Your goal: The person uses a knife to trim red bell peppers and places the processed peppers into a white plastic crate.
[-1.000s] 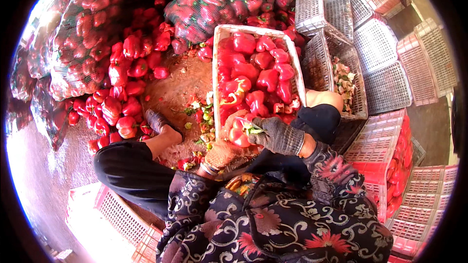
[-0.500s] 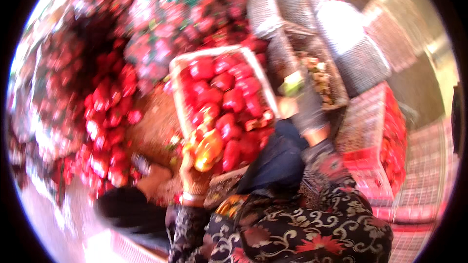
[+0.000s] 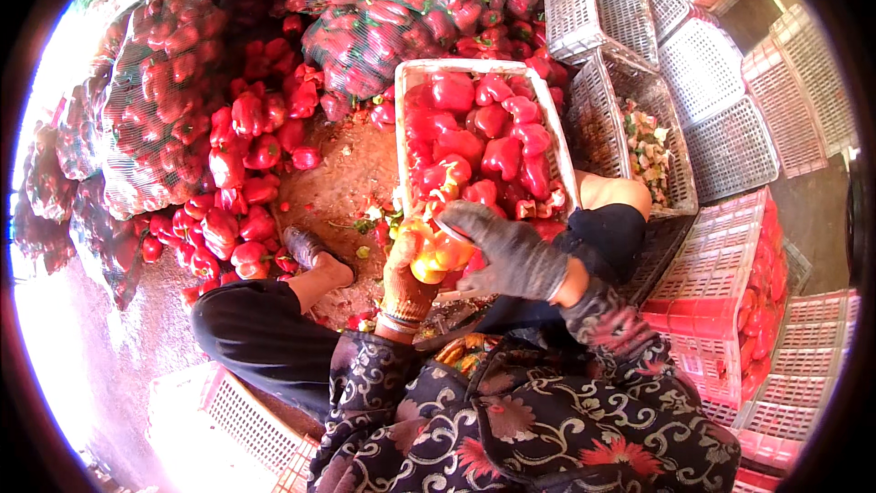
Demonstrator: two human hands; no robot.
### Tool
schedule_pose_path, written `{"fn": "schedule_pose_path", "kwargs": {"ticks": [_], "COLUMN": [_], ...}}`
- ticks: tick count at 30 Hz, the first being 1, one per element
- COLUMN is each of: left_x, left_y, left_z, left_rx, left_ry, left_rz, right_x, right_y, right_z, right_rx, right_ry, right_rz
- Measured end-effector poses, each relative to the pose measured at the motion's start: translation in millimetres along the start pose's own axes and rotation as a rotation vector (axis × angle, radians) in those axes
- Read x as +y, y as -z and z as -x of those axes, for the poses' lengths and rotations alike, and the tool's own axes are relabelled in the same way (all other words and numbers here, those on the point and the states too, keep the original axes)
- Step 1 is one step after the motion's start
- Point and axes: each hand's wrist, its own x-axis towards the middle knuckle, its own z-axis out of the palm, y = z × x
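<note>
My left hand [image 3: 408, 278], in an orange-brown knit glove, is closed around a yellow-orange bell pepper [image 3: 440, 258] at the near edge of a white crate [image 3: 401, 141]. Over the pepper's right side reaches my right hand [image 3: 511, 253] in a dark grey glove. Its fingers are bent; a thin shiny edge shows by the fingertips, but what it holds I cannot make out. Glossy red bell peppers [image 3: 500, 157] fill the crate, and several hollow pepper pieces lie at its near end.
Loose red peppers [image 3: 219, 230] are piled on the floor to the left, below stuffed mesh sacks [image 3: 164, 100]. Right of the crate stands a basket [image 3: 671, 110] holding pale pepper cores [image 3: 646, 148]. Stacked plastic crates [image 3: 716, 132] and a pink crate [image 3: 698, 310] line the right side.
My right hand has come back from beside the core basket to the yellow-orange pepper; the greenish piece it held is gone from it. My left hand still holds the pepper. The view has shifted.
</note>
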Motion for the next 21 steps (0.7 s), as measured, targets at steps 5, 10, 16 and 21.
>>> {"fn": "schedule_pose_path", "kwargs": {"ticks": [5,10,16,21], "left_x": [0,-10,-8,-1], "left_y": [-1,4,5,-16], "left_z": [6,13,7,1], "left_rx": [0.052,0.124,0.078,0.184], "left_ry": [-0.033,0.053,0.101,-0.004], "left_rz": [0.023,0.408,0.301,0.096], "right_x": [-2,-3,-6,-19], "right_y": [-36,-59,-43,-11], "right_z": [7,23,20,17], "right_rx": [0.166,0.344,0.276,0.369], "right_ry": [-0.004,0.015,-0.260,-0.318], "right_rz": [0.008,-0.150,-0.452,-0.046]}}
